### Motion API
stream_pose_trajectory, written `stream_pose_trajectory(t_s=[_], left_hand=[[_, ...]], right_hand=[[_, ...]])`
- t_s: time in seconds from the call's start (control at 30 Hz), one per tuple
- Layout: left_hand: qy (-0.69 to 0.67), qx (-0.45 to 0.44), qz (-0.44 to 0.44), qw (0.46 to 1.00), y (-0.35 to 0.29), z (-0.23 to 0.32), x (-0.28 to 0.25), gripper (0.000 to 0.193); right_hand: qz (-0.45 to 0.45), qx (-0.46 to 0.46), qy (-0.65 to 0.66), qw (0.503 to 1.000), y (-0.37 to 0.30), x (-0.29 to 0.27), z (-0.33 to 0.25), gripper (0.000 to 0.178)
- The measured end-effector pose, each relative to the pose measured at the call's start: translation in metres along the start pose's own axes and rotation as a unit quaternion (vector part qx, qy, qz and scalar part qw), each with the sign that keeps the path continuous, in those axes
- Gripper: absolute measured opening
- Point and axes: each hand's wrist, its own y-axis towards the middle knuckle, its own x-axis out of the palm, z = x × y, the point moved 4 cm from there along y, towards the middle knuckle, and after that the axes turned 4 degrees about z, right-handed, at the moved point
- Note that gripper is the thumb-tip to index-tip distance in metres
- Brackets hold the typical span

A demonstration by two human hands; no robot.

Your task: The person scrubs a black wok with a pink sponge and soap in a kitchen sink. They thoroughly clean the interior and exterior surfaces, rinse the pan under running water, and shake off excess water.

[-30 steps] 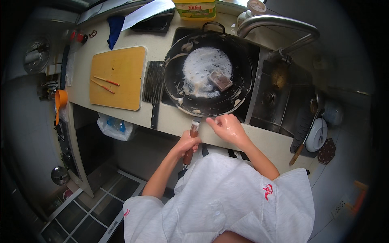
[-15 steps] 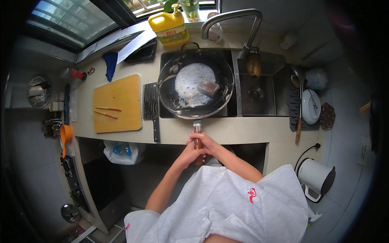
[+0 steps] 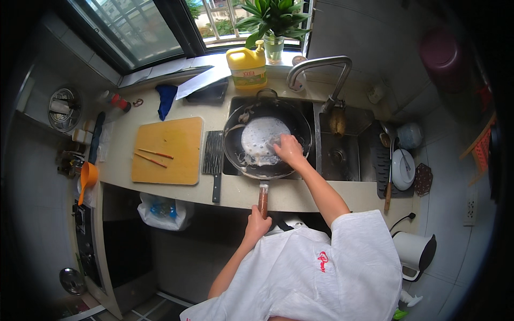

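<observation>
A dark wok (image 3: 230, 142) rests over the left sink basin, with white suds (image 3: 264, 134) pooled in its bottom. Its brown wooden handle (image 3: 263, 199) points toward me, and my left hand (image 3: 258, 222) is wrapped around the near end of it. Inside the wok, at the right side of the suds, my right hand (image 3: 289, 150) is closed on a brownish-grey sponge (image 3: 276, 142). Most of the sponge is hidden under the fingers.
Left of the wok lie a cleaver (image 3: 213, 160) and a wooden cutting board (image 3: 160, 152) with two chopsticks (image 3: 155, 153). A yellow pump bottle (image 3: 247, 69) stands behind. The faucet (image 3: 342, 80) arches over the right basin (image 3: 342, 171); a white plate (image 3: 403, 170) sits farther right.
My right hand has left the handle and reached into the wok, taking hold of the sponge. My left hand stays on the handle. The view has shifted, showing more of the window and plant.
</observation>
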Motion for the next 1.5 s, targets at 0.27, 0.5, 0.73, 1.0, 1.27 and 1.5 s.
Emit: stream_pose_trajectory(t_s=[0.27,0.5,0.73,1.0,1.27,1.5], left_hand=[[-0.035,-0.046,0.001,0.998,-0.001,-0.008,-0.003,0.041],[-0.062,-0.082,-0.003,0.995,0.001,0.001,-0.004,0.039],[-0.075,-0.084,0.007,0.994,0.002,0.005,-0.005,0.037],[-0.071,-0.096,0.017,0.993,-0.001,0.009,-0.008,0.03],[-0.086,-0.091,0.027,0.992,-0.01,0.006,-0.007,0.033],[-0.075,-0.108,0.015,0.991,-0.003,-0.001,-0.005,0.039]], right_hand=[[-0.163,-0.054,-0.063,0.983,0.048,0.067,0.023,0.027],[-0.124,-0.06,-0.04,0.99,0.048,0.054,0.038,0.026],[-0.081,-0.094,0.0,0.992,0.057,0.029,0.037,0.028],[-0.253,-0.093,-0.091,0.959,0.081,0.028,0.035,0.031],[-0.262,-0.129,-0.189,0.938,0.08,0.027,0.033,0.027],[-0.193,-0.021,-0.108,0.975,0.083,0.023,0.03,0.039]])
